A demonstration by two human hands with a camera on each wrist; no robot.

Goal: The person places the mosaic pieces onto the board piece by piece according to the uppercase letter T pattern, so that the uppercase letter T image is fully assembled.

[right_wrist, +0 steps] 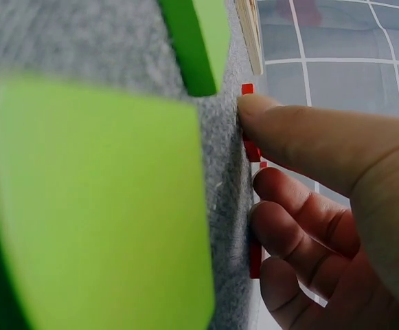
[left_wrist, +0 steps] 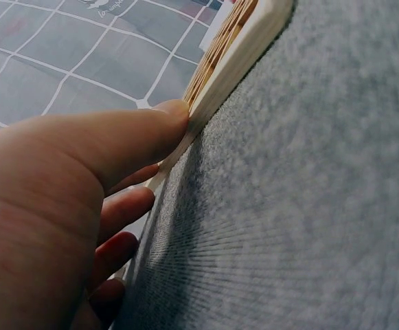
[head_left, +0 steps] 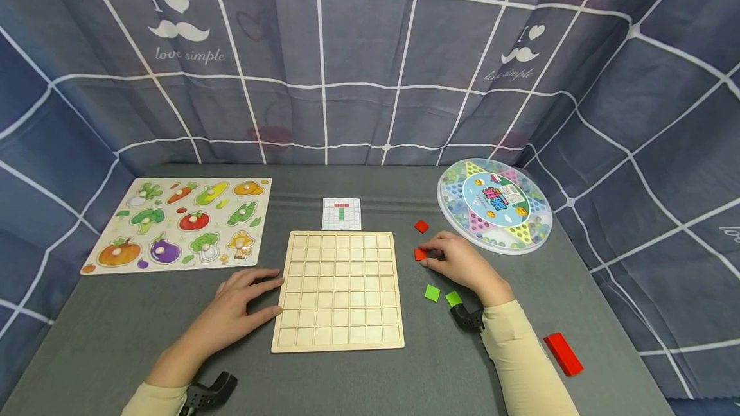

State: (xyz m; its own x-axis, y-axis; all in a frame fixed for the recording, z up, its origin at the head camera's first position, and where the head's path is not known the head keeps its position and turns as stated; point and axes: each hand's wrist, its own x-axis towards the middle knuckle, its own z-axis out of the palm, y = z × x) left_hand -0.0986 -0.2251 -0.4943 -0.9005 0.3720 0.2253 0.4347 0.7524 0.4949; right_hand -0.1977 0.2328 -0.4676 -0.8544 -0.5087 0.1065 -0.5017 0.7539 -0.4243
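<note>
A wooden grid board [head_left: 339, 291] lies flat in the middle of the table. At its left edge rests my left hand [head_left: 239, 303], the thumb and fingertips touching the rim; the left wrist view shows the thumb [left_wrist: 141, 134] against the board's side. To the right of the board, my right hand [head_left: 462, 262] pinches a red square tile [head_left: 419, 254] between thumb and fingers, at table level. Another red tile [head_left: 421, 226] lies just beyond it. Nearer me are two green tiles, one loose [head_left: 431, 293] and one partly covered by the wrist camera [head_left: 453, 299].
Behind the board lies a small card [head_left: 342, 214] with a red and green T pattern on a grid. A vegetable puzzle board [head_left: 185, 226] is at left, a round game box [head_left: 495, 205] at back right, a red bar [head_left: 563, 354] by the right forearm.
</note>
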